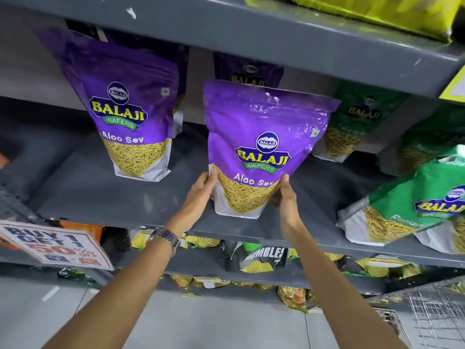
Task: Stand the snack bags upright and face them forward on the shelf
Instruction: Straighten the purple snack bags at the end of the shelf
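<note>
A purple Aloo Sev bag (pixel 264 137) stands upright near the front of the grey shelf (pixel 130 197), label facing me. My left hand (pixel 201 192) grips its lower left side and my right hand (pixel 285 197) grips its lower right side. A second purple Aloo Sev bag (pixel 125 109) stands upright to the left, facing forward. Another purple bag (pixel 249 70) is partly hidden behind the held one. Green bags (pixel 357 122) stand at the back right, and one green bag (pixel 412 210) lies tilted at the front right.
A grey upper shelf (pixel 276 39) hangs close above the bags, carrying yellow packs (pixel 377 11). A "Buy 1 Get 1" sign (pixel 57 244) sticks out at the lower left. Lower shelves hold several dark and yellow snack packs (pixel 259 258). A wire basket (pixel 432 316) sits at the bottom right.
</note>
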Action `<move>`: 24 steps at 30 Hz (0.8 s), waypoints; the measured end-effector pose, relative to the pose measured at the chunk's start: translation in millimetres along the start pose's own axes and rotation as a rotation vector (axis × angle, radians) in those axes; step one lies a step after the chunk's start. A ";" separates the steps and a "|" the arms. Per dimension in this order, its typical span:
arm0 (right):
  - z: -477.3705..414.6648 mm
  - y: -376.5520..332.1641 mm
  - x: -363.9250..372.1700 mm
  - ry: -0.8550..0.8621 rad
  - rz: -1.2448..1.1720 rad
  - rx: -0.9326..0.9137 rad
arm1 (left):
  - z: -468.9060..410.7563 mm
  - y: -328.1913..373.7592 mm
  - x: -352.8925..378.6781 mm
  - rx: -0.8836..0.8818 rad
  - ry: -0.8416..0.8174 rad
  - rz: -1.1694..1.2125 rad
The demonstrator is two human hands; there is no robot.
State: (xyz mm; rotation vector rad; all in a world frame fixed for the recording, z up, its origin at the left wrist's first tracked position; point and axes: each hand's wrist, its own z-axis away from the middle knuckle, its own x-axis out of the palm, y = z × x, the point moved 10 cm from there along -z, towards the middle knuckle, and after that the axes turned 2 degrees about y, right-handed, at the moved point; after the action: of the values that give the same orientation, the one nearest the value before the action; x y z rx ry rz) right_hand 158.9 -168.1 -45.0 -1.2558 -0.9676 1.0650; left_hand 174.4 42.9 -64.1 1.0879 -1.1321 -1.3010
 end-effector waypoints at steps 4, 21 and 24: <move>18.3 1.6 -3.2 0.003 0.005 0.011 | 16.8 -2.6 0.4 0.001 -0.019 -0.001; 108.7 -18.4 -30.5 0.689 -0.219 -0.259 | 45.5 16.6 -24.0 0.147 0.114 0.164; 152.8 -24.7 27.1 0.571 -0.128 -0.434 | 64.7 39.4 -95.6 0.373 0.473 0.350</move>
State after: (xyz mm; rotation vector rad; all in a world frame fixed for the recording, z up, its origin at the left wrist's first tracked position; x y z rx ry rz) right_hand 19.9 -104.9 -8.2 -1.7030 -0.8345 0.3560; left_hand 119.6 140.8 -16.3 1.3093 -1.1549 -0.5289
